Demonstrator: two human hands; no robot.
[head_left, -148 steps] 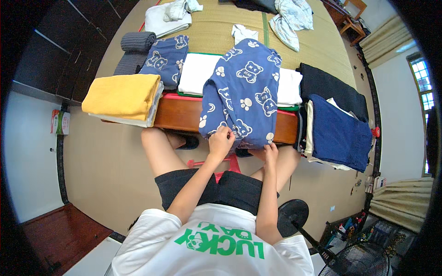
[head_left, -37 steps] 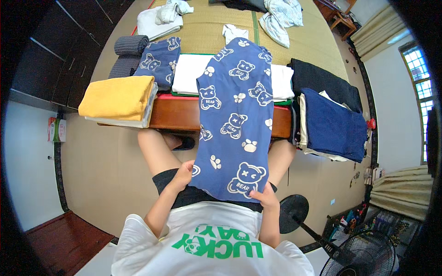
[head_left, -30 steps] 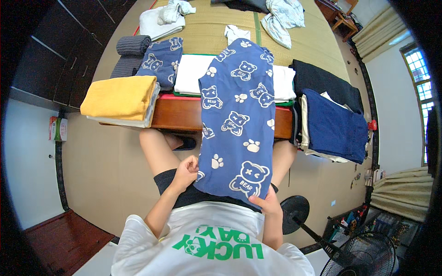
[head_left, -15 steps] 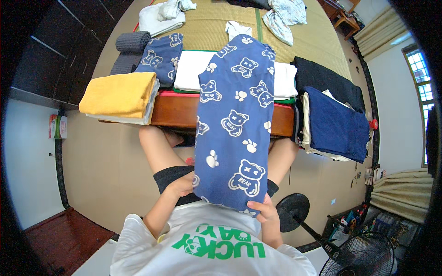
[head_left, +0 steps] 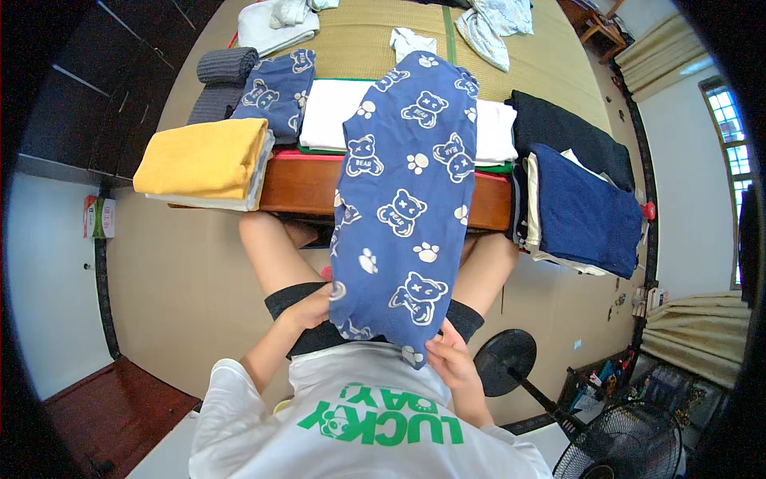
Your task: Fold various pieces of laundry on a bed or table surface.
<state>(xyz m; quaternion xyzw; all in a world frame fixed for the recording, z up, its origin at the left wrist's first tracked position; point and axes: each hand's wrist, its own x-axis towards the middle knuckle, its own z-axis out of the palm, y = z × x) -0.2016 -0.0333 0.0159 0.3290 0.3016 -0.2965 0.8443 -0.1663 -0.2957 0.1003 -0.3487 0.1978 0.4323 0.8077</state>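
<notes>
Blue pajama pants [head_left: 407, 176] with white bears and paw prints lie lengthwise, folded in half, from the bed's edge down to my lap. My left hand [head_left: 309, 310] is closed on their lower left edge, its fingertips partly hidden by the cloth. At the lower right corner my right hand [head_left: 452, 356] pinches the hem between thumb and fingers. The bottom edge looks bunched and slanted between the two hands. Under the pants' upper part lies a folded white garment [head_left: 325, 116], showing on both sides.
A yellow folded pile [head_left: 199, 160] sits at the bed's left corner, beside a folded blue bear-print garment [head_left: 275, 96] and a grey roll [head_left: 227, 67]. Dark blue [head_left: 586, 207] and black [head_left: 566, 136] folded clothes lie right. A fan [head_left: 618, 443] stands at lower right.
The lower end of the pants has shifted slightly left and up, and its hem has become slanted and gathered. My right hand has moved a little left with the corner.
</notes>
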